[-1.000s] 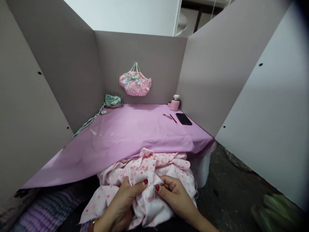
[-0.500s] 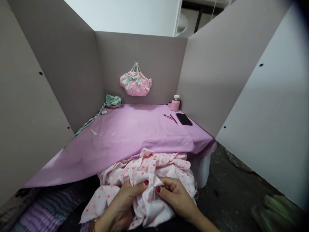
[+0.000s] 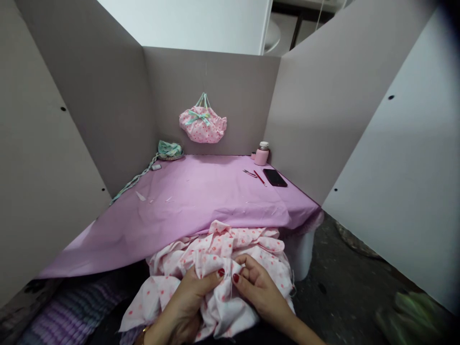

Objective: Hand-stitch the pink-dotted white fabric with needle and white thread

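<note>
A heap of pale pink cloth with red dots [image 3: 251, 242] lies bunched at the near edge of the table, over the lap. My left hand [image 3: 192, 297] pinches a gathered fold of it, thumb on top. Close to its right, my right hand [image 3: 257, 287] has thumb and fingers pressed together at the same fold. A thin thread hangs from the gathered spot between the two thumbs. Any needle is too small to make out.
The table's pink cover [image 3: 201, 187] holds a phone [image 3: 275, 178], a red pen [image 3: 260, 178], small snips [image 3: 249, 173], a pink jar [image 3: 262, 155] and green fabric [image 3: 169, 149]. A dotted pouch [image 3: 203, 125] hangs before grey partitions.
Both hands stay at the gathered fold with only slight finger movement. The right hand's fingers have lifted and curled a little. The view has shifted very slightly.
</note>
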Demonstrator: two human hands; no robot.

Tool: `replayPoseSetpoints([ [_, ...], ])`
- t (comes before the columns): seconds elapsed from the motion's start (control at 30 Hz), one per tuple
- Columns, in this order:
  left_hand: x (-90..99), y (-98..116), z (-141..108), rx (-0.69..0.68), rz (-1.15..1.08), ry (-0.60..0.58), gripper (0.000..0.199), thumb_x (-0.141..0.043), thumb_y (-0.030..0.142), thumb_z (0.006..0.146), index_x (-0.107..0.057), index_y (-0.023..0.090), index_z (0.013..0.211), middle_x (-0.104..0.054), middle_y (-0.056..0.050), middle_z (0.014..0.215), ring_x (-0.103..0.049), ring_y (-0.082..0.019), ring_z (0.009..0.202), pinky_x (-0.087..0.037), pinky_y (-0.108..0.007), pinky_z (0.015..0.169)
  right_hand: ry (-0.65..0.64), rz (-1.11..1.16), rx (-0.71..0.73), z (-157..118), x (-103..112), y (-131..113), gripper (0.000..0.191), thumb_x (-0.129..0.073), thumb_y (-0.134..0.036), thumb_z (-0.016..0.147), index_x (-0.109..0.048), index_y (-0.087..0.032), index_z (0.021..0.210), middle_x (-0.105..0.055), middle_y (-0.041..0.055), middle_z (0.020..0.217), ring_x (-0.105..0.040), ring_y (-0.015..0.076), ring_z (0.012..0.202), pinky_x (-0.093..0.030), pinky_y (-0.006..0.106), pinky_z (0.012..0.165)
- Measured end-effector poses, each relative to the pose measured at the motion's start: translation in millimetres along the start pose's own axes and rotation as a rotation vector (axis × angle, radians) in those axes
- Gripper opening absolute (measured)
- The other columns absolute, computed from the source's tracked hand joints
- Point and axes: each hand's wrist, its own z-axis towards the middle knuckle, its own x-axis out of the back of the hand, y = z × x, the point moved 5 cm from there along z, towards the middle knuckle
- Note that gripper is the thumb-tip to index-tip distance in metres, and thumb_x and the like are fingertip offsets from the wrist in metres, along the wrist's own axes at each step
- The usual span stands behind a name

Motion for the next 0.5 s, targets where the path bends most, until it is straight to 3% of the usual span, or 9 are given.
replayPoseSetpoints([
  [0.13, -0.6, 3.3, 0.8, -0.044, -0.003, 0.012, 0.040, -0.076, 0.015, 0.060, -0.065, 0.009, 0.097, -0.072, -0.012, 0.076, -0.068, -0.026, 0.073, -0.052, -0.035, 0.069, 0.023, -0.034, 0.024, 0.7, 0.8, -5.8, 0.037, -0.058, -0.045, 0.081, -0.037, -0.020, 0.098, -0.041, -0.0098, 0.053, -0.028, 0.0039, 0.040, -0.021, 0.014, 0.039],
  [0.3, -4.0, 1.8, 2.7, -0.059, 0.033, -0.031, 0.037, -0.076, 0.014, 0.060, -0.066, 0.009, 0.095, -0.072, -0.011, 0.072, -0.067, -0.025, 0.070, -0.053, -0.034, 0.067, 0.032, -0.072, 0.043, 8.0, -7.7, -10.1, 0.033, -0.055, -0.046, 0.081, -0.039, -0.020, 0.093, -0.042, -0.0092, 0.053, -0.033, 0.0052, 0.040, -0.026, 0.015, 0.040],
  [0.37, -3.5, 2.6, 2.0, -0.073, 0.032, -0.023, 0.038, -0.074, 0.014, 0.061, -0.065, 0.010, 0.098, -0.072, -0.010, 0.072, -0.067, -0.025, 0.071, -0.052, -0.035, 0.068, 0.065, -0.214, 0.096, 8.5, -8.1, -19.2, 0.030, -0.052, -0.043, 0.084, -0.042, -0.019, 0.099, -0.048, -0.0048, 0.061, -0.042, 0.0082, 0.048, -0.034, 0.018, 0.045],
  [0.5, -1.4, 7.3, 0.2, -0.123, 0.038, 0.010, 0.047, -0.071, 0.013, 0.063, -0.060, 0.015, 0.109, -0.072, -0.008, 0.080, -0.066, -0.024, 0.077, -0.051, -0.034, 0.072, 0.214, -0.732, 0.422, 1.4, -8.3, -56.8, 0.015, -0.051, -0.028, 0.086, -0.058, -0.019, 0.095, -0.055, 0.0049, 0.086, -0.051, 0.0159, 0.079, -0.041, 0.027, 0.067],
])
